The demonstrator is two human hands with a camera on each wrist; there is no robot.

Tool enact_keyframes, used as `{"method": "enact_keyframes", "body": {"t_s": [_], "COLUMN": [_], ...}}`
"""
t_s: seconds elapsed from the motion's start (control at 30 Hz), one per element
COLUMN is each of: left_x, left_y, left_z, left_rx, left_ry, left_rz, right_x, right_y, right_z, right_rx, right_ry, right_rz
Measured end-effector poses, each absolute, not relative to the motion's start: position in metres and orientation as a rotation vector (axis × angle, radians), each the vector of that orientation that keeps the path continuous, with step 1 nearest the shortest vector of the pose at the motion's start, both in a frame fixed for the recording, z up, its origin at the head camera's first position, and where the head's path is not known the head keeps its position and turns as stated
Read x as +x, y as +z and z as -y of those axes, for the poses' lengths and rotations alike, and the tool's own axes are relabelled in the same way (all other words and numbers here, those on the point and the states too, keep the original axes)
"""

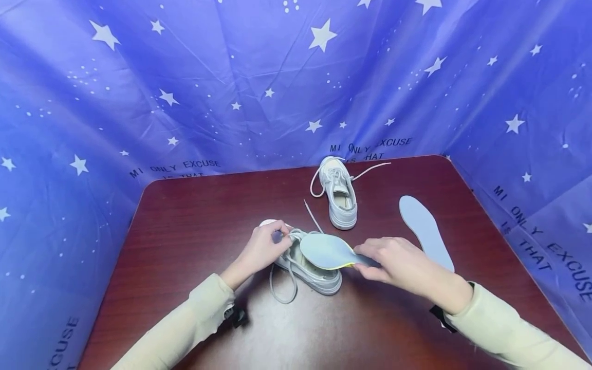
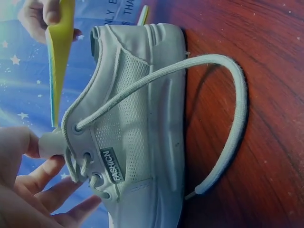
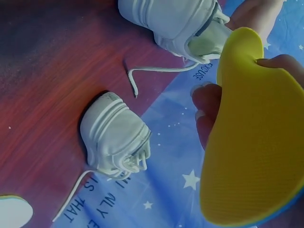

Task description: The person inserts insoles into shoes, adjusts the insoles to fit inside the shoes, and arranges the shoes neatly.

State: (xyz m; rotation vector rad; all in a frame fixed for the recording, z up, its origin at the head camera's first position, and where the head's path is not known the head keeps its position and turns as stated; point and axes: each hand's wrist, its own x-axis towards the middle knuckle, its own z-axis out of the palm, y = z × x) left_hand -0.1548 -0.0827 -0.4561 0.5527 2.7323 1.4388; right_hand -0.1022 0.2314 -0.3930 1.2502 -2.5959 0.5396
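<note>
A white lace-up sneaker sits on the table with its heel toward the right. My left hand pinches its tongue between thumb and fingers, pulling it up from the opening. Loosened laces loop out at the side. With my right hand I grip an insole by one end, its broad end over the shoe's opening. The insole's top is pale grey-blue; its yellow underside fills much of the right wrist view.
A second white sneaker stands farther back, laces spread. Another insole lies flat at the right, partly behind my right hand. The dark red table is bordered by blue star-printed curtains at the back and both sides.
</note>
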Motion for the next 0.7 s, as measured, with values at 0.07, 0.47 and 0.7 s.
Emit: {"method": "enact_keyframes", "body": {"t_s": [0.07, 0.47, 0.7], "left_x": [-0.155, -0.15, -0.15], "left_y": [-0.454, -0.456, -0.455], "left_z": [0.082, 0.08, 0.078], "left_rx": [0.535, 0.657, 0.702], "left_ry": [1.417, 1.353, 1.379], "left_rz": [-2.747, -2.839, -2.83], "right_x": [-0.102, -0.103, -0.104], "right_y": [-0.391, -0.382, -0.386], "right_z": [-0.232, -0.214, -0.208], "right_rx": [1.274, 1.345, 1.354], "right_ry": [0.52, 0.364, 0.312], "right_rz": [2.599, 2.737, 2.753]}}
